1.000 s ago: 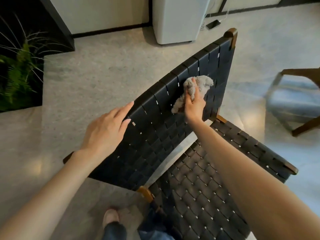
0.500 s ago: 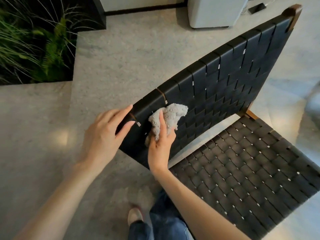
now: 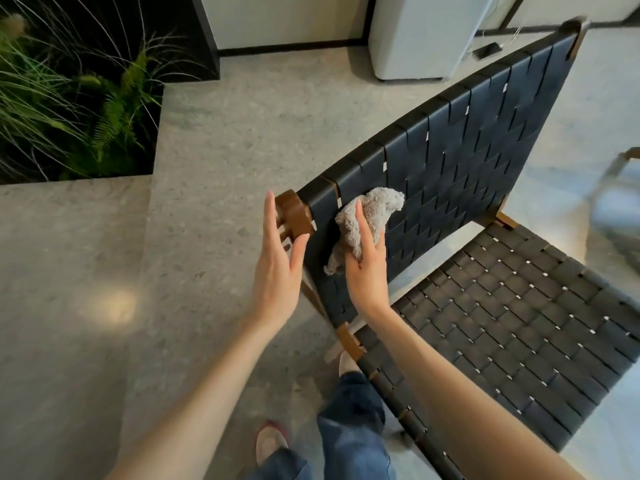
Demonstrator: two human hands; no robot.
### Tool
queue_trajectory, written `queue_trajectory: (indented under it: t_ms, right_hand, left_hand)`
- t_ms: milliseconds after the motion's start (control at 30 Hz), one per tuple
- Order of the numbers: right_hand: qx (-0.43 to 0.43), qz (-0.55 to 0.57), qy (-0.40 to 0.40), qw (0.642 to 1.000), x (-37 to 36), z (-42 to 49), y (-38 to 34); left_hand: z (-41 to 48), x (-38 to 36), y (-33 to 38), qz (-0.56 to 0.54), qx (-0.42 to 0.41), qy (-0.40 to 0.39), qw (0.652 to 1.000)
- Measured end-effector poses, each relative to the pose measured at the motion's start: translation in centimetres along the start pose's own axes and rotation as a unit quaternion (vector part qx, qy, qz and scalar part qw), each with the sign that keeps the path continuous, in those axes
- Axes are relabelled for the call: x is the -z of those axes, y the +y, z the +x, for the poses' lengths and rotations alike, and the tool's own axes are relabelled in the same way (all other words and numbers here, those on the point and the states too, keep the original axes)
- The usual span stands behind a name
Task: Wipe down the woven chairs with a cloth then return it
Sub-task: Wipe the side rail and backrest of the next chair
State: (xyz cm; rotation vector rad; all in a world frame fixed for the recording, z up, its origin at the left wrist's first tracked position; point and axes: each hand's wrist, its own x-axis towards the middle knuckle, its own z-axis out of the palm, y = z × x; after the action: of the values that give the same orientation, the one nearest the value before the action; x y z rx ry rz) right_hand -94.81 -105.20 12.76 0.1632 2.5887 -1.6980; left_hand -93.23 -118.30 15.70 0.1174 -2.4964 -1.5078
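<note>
one fluffy grey cloth [image 3: 372,216], bunched in the right hand [image 3: 367,268], presses the woven black backrest [image 3: 460,157].

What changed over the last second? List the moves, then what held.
The right hand swept the cloth along the woven backrest, from near its far end to the near end beside the wooden corner post. The left hand slid along the top edge ahead of it and now stands open by that post, fingers straight. Unchanged: the right hand still grips the cloth and presses it to the backrest.
</note>
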Motion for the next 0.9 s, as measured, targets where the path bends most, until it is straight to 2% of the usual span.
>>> queue_trajectory:
  t_ms: [67, 300, 600, 733, 900]
  right_hand:
    - [0.016, -0.014, 0.003, 1.0, -0.4, -0.4, 0.7]
    - [0.099, -0.1, -0.005, 0.99, -2.0, -2.1, 6.1]
    - [0.247, -0.177, 0.038, 0.952, -3.9, -2.9, 18.9]
    - [0.358, -0.199, 0.067, 0.91, -4.2, -2.3, 25.1]
    - [0.513, -0.241, 0.062, 0.821, -3.8, -1.2, 28.9]
  left_hand:
    - [-0.8, -0.6, -1.4, -0.022, 0.024, 0.006, 0.999]
    - [-5.7, -4.7, -7.3, -0.075, 0.021, 0.013, 0.997]
    - [-9.5, -12.6, -16.3, -0.128, -0.059, 0.052, 0.989]
    - [-9.6, -15.3, -18.4, -0.132, -0.089, 0.112, 0.981]
    - [-9.4, -17.6, -20.0, -0.14, -0.176, 0.21, 0.952]
